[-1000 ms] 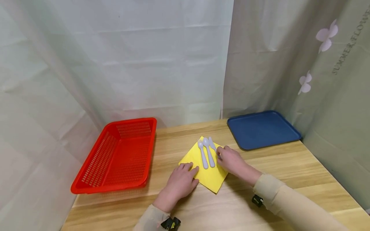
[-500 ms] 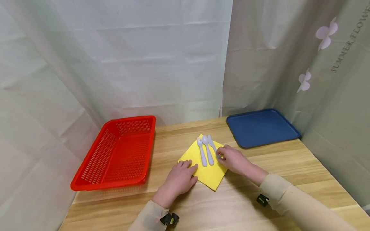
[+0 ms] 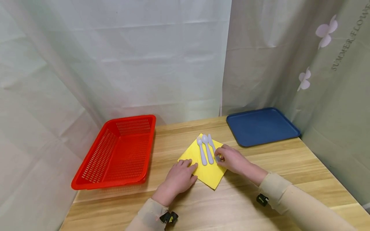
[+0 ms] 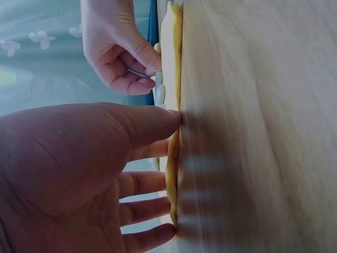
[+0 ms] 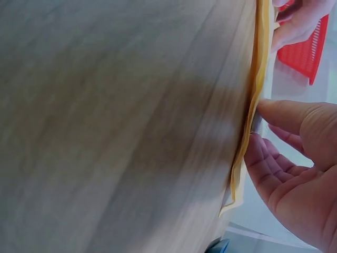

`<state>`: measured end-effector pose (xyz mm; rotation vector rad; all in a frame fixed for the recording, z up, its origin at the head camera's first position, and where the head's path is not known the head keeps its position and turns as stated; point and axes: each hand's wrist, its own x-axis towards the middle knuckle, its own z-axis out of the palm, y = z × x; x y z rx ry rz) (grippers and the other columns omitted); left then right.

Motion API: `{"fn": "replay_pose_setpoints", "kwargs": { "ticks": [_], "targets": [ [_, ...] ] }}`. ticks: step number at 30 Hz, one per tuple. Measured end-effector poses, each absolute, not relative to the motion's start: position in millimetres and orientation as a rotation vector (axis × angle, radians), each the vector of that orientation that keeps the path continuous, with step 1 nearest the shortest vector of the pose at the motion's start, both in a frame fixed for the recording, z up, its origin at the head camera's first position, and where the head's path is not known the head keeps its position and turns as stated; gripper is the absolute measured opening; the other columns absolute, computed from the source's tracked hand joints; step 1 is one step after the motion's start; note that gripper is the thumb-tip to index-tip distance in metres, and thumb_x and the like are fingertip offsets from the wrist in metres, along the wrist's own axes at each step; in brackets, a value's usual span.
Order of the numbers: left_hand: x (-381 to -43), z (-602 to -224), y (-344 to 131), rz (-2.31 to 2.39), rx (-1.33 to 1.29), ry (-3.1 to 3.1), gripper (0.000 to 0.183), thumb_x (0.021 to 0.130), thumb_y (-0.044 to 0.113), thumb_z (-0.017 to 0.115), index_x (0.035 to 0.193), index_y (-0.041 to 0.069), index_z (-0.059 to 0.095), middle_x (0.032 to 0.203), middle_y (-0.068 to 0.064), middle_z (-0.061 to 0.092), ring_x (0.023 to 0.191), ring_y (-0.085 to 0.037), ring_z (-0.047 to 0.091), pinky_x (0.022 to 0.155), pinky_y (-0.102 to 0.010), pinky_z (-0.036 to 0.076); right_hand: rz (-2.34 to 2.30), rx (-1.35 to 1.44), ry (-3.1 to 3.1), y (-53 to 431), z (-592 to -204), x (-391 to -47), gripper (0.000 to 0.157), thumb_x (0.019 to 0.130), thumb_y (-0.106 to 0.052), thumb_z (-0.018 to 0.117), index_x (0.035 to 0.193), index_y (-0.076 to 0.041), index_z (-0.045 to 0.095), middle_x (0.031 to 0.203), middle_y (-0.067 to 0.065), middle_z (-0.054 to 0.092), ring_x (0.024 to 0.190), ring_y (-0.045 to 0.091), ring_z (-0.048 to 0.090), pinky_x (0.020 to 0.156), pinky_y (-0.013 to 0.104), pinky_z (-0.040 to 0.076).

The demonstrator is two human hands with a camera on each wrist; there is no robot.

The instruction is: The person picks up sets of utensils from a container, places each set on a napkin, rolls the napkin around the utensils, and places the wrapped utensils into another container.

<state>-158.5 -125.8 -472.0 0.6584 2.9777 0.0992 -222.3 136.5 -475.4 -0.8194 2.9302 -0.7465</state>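
R hand (image 3: 230, 158) — nearer spoon (image 3: 208, 150) vs. b4

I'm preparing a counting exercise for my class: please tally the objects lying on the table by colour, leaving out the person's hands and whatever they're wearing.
Pale lilac: 3 (fork, spoon, knife)
Yellow: 1 (napkin)
Red: 1 (basket)
Blue: 1 (tray)
Total: 6

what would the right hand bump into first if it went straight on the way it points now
Beyond the knife it holds, the right hand would likely meet the spoon first, though height is hard to judge from the head view.
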Motion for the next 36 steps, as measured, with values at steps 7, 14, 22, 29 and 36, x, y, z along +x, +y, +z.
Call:
{"fn": "replay_pose_setpoints", "kwargs": {
  "ticks": [7, 14, 22, 29, 36],
  "targets": [
    [-158.7, -472.5, -126.5, 0.065, 0.686, 2.990, 0.052, 0.107, 0.040, 0.074, 0.154, 0.017, 0.068, 0.155, -0.014, 0.060, 0.138, -0.035, 0.057, 0.113, -0.055, 0.051, -0.763, -0.880, 2.968, 136.5, -477.0, -220.0, 0.021, 0.092, -0.006, 0.089, 0.109, -0.008, 0.076, 0.099, 0.004, 0.063, 0.084, 0.014, 0.062, 0.076, 0.033, 0.057],
    [-157.7, -475.0, -129.0, -0.010, 0.811, 3.063, 0.052, 0.104, 0.042, 0.078, 0.148, 0.015, 0.070, 0.147, -0.012, 0.065, 0.133, -0.033, 0.061, 0.114, -0.054, 0.051, -0.653, -1.075, 2.993, 146.8, -475.2, -211.0, 0.033, 0.088, -0.011, 0.095, 0.116, -0.008, 0.078, 0.112, 0.004, 0.066, 0.094, 0.018, 0.066, 0.084, 0.037, 0.060],
    [-151.6, -474.2, -130.0, -0.097, 1.130, 3.049, 0.051, 0.105, 0.048, 0.075, 0.145, 0.017, 0.070, 0.142, -0.005, 0.069, 0.133, -0.026, 0.063, 0.118, -0.048, 0.047, -0.510, -1.391, 2.907, 162.8, -474.8, -195.7, 0.047, 0.088, -0.025, 0.097, 0.129, -0.011, 0.079, 0.127, 0.002, 0.072, 0.115, 0.022, 0.069, 0.098, 0.043, 0.060],
    [-144.5, -474.2, -127.8, -0.119, 1.280, 2.987, 0.050, 0.110, 0.047, 0.069, 0.149, 0.017, 0.068, 0.142, -0.002, 0.069, 0.133, -0.022, 0.063, 0.120, -0.043, 0.045, -0.470, -1.575, 2.829, 171.9, -478.6, -189.0, 0.047, 0.090, -0.029, 0.095, 0.130, -0.012, 0.079, 0.131, 0.002, 0.072, 0.121, 0.022, 0.068, 0.100, 0.044, 0.060],
    [-141.6, -483.6, -125.4, -0.208, 1.390, 2.992, 0.044, 0.109, 0.047, 0.069, 0.141, 0.016, 0.071, 0.136, -0.001, 0.070, 0.126, -0.020, 0.065, 0.116, -0.039, 0.049, -0.416, -1.601, 2.794, 173.8, -482.6, -186.9, 0.035, 0.094, -0.026, 0.091, 0.125, -0.015, 0.080, 0.127, -0.001, 0.074, 0.119, 0.019, 0.069, 0.098, 0.042, 0.061]
  ]
}}
